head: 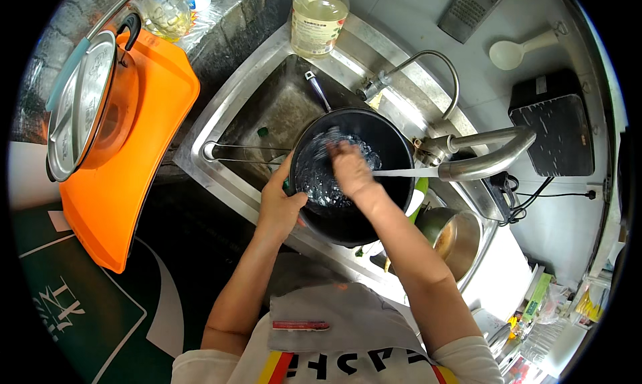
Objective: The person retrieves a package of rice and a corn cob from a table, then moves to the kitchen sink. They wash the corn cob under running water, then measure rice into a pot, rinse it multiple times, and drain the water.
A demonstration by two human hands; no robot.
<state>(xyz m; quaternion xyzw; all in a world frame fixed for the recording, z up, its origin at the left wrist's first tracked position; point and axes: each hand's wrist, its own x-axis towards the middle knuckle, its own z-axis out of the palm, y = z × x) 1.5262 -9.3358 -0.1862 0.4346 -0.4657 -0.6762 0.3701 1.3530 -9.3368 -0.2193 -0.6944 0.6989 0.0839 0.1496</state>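
Note:
A black round pot (358, 123) is tilted over the stainless steel sink (241, 98), under a stream from the thick metal faucet (481, 158). My left hand (282, 201) grips its near left rim, thumb on top. Inside, my right hand (351, 171) is blurred by motion amid splashing, bubbly water; its fingertips are too blurred to tell whether they hold anything. A utensil handle (317, 89) sticks out behind the pot, and a wire rack bar (246, 146) runs beneath its left side.
At the left, an orange tray (165, 88) bears a lidded pot (83, 103). A bottle of yellowish liquid (319, 20) stands on the sink's back corner. A second, thin curved faucet (426, 53) is behind. To the right lies a steel pot (459, 238) near a black wall-mounted device (554, 126).

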